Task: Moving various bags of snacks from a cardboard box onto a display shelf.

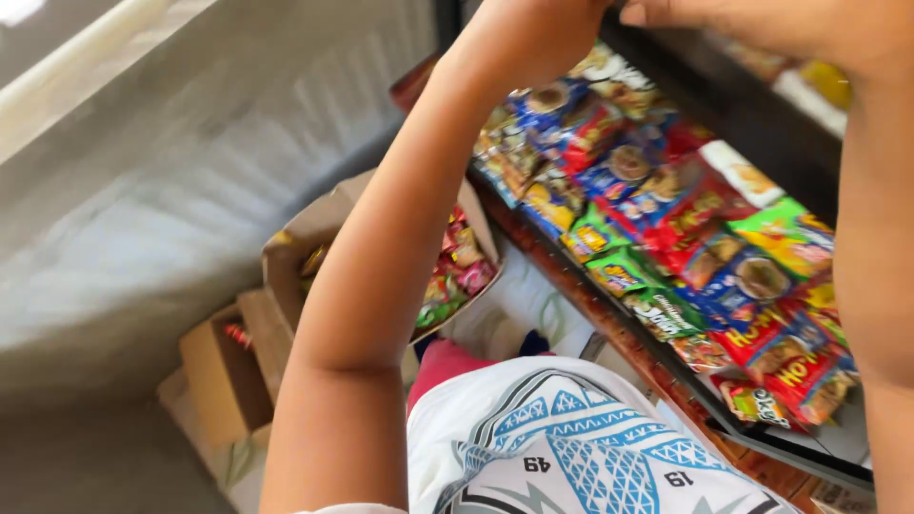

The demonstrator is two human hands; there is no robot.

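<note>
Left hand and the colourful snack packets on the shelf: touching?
Apart. Head view: left hand is raised near the top edge, clear of the colourful snack packets lying on the shelf below.

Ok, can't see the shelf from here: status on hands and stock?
Both hands raised at frame top, left hand, right hand; grip unclear. Snack packets fill the shelf. Open carton below, half full.
</note>
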